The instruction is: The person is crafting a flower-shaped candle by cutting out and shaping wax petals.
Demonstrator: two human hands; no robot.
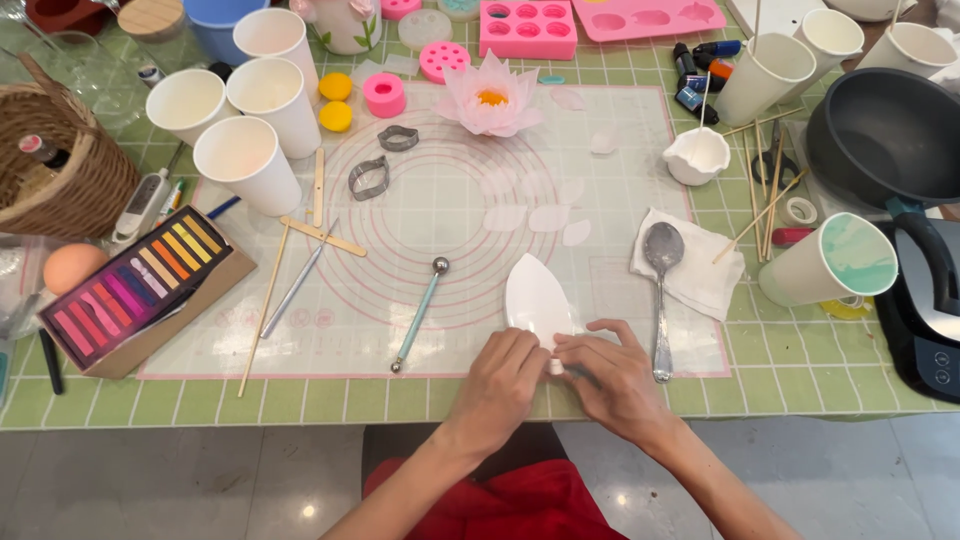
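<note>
Left hand (503,372) and right hand (610,375) together at the near edge of a translucent silicone mat with pink rings (440,215), fingers of both pinching the base of a white leaf-shaped petal mould (537,298). Just right of the mould, a metal spoon (661,290) on a white tissue (700,270). Just left, a pale blue ball-ended tool (420,312). Beyond the mould, a pink lotus flower (492,98).

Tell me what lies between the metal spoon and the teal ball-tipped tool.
In the head view, the white pointed petal mould lies between the spoon and the tool.
</note>
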